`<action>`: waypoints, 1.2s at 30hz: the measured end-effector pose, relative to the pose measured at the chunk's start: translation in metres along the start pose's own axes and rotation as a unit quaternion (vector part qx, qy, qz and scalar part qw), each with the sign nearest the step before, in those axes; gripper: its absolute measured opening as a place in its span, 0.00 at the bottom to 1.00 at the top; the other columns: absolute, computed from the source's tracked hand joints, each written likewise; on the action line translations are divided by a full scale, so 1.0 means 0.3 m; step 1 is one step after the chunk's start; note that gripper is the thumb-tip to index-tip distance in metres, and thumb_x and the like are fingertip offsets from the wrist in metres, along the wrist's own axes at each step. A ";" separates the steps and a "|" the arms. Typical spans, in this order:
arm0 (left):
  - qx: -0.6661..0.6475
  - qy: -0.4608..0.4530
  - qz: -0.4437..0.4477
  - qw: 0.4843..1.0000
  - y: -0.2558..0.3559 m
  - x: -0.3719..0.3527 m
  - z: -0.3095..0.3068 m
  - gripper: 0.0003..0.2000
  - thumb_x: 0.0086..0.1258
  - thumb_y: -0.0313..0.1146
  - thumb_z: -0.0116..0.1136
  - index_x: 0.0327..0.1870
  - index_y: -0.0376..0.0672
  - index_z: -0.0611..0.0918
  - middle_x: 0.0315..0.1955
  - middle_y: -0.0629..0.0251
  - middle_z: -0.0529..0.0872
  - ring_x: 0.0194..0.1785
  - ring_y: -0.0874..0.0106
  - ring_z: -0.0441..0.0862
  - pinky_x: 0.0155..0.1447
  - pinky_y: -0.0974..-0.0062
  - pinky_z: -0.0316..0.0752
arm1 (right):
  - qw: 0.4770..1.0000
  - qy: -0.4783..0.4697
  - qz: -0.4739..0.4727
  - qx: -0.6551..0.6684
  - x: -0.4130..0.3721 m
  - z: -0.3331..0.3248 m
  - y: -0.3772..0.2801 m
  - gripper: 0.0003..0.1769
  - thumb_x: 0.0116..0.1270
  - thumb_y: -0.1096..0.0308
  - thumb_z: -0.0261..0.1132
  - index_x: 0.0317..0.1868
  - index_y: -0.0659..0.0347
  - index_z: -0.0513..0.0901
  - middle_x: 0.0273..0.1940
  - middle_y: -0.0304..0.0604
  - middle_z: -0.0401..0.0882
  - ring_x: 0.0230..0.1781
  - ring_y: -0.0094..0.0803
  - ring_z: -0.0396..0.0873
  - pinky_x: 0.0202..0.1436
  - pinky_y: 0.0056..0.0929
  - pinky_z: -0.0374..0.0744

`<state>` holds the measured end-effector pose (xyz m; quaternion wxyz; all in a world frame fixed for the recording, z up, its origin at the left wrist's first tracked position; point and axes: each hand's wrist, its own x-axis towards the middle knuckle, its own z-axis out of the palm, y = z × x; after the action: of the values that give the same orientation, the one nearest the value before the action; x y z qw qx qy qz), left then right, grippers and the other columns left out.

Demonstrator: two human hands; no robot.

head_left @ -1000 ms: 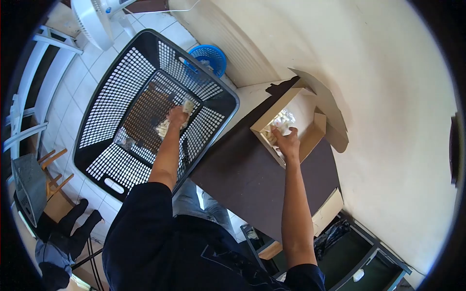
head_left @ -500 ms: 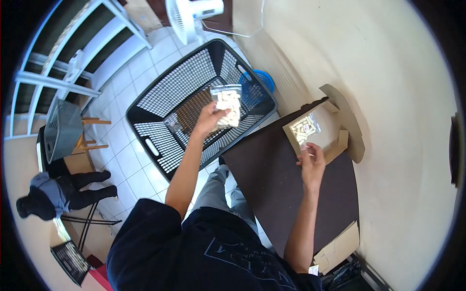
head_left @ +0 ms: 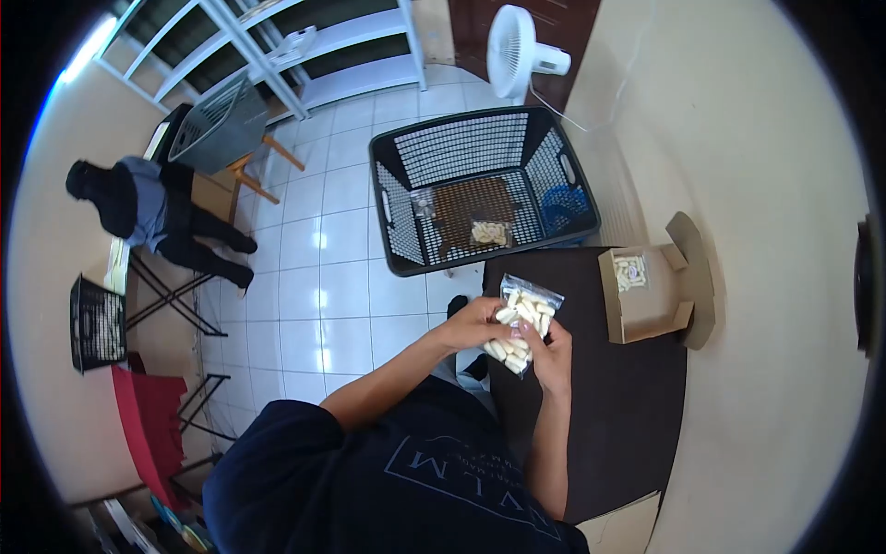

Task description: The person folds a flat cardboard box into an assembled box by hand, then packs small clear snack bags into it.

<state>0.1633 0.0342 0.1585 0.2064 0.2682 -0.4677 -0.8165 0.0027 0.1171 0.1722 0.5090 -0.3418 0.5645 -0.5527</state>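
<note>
Between my two hands is a clear plastic bag [head_left: 530, 305] filled with pale, finger-shaped pieces, over the dark table's near left edge. My left hand [head_left: 474, 323] grips its left side, and my right hand [head_left: 553, 356] pinches the lower right side with the thumb on the front. A similar small bag [head_left: 630, 273] lies inside the open cardboard box [head_left: 646, 332] to the right of my hands. Another bag [head_left: 490, 233] of pale pieces rests in the large dark plastic basket [head_left: 480, 263] beyond the table.
The dark tabletop [head_left: 614, 415] carries the box beside the wall. A white fan [head_left: 513, 54] stands behind the basket. On the left, a person [head_left: 148, 208] stands at a table near a grey crate [head_left: 221, 125]. Flat cardboard [head_left: 623, 531] lies at the near table edge.
My left hand has brought the bag from above the basket to the table edge. My right hand has left the box and now grips the same bag. The view has turned left.
</note>
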 end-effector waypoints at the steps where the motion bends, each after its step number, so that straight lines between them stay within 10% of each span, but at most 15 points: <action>1: -0.008 -0.007 -0.008 1.000 -0.010 -0.024 0.010 0.17 0.67 0.29 0.66 0.55 0.34 0.79 0.41 0.68 0.86 0.41 0.80 0.83 0.47 0.79 0.80 | 0.999 -0.018 0.015 0.022 -0.023 -0.005 0.017 0.13 0.68 0.70 0.67 0.48 0.70 0.84 0.41 0.42 0.86 0.40 0.21 0.81 0.45 0.23 0.79; 8: -0.008 -0.054 -0.023 0.998 -0.033 -0.146 -0.066 0.18 0.75 0.34 0.57 0.62 0.37 0.73 0.50 0.67 0.82 0.52 0.79 0.79 0.56 0.78 0.75 | 0.994 -0.026 0.051 0.093 -0.077 0.041 0.076 0.15 0.68 0.73 0.67 0.53 0.69 0.80 0.45 0.42 0.84 0.43 0.24 0.81 0.48 0.25 0.79; 10: -0.033 0.107 -0.042 0.993 0.032 -0.155 -0.043 0.18 0.77 0.38 0.54 0.62 0.39 0.73 0.49 0.68 0.82 0.50 0.80 0.78 0.53 0.80 0.75 | 0.995 -0.049 0.069 0.043 -0.083 0.065 0.027 0.15 0.68 0.74 0.67 0.53 0.69 0.80 0.46 0.42 0.84 0.44 0.24 0.81 0.50 0.26 0.79; 15: 0.161 0.202 0.127 0.958 0.029 -0.077 -0.045 0.12 0.75 0.35 0.56 0.38 0.34 0.84 0.28 0.71 0.84 0.34 0.82 0.78 0.40 0.81 0.74 | 0.997 -0.061 0.047 0.018 -0.074 0.152 -0.018 0.15 0.68 0.74 0.67 0.53 0.68 0.79 0.46 0.42 0.84 0.43 0.24 0.81 0.50 0.25 0.79; 24: -0.039 0.153 0.074 0.985 0.178 -0.098 -0.205 0.10 0.73 0.34 0.61 0.36 0.35 0.86 0.30 0.69 0.86 0.33 0.83 0.80 0.37 0.82 0.77 | 0.999 -0.006 0.011 0.036 0.034 0.327 -0.070 0.09 0.69 0.72 0.66 0.46 0.68 0.84 0.39 0.37 0.84 0.37 0.18 0.78 0.40 0.19 0.76; 36: 0.310 0.006 0.162 0.937 0.305 -0.197 -0.430 0.15 0.77 0.34 0.52 0.31 0.33 0.82 0.16 0.65 0.79 0.23 0.81 0.76 0.27 0.75 0.71 | 0.978 -0.015 -0.042 -0.204 0.096 0.582 -0.054 0.08 0.68 0.71 0.61 0.37 0.69 0.80 0.24 0.49 0.79 0.24 0.25 0.74 0.30 0.30 0.72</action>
<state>0.2981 -0.0589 0.1989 0.2452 0.2444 -0.7333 -0.5852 0.1590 0.0392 0.2048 0.4133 -0.4705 0.6426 -0.4415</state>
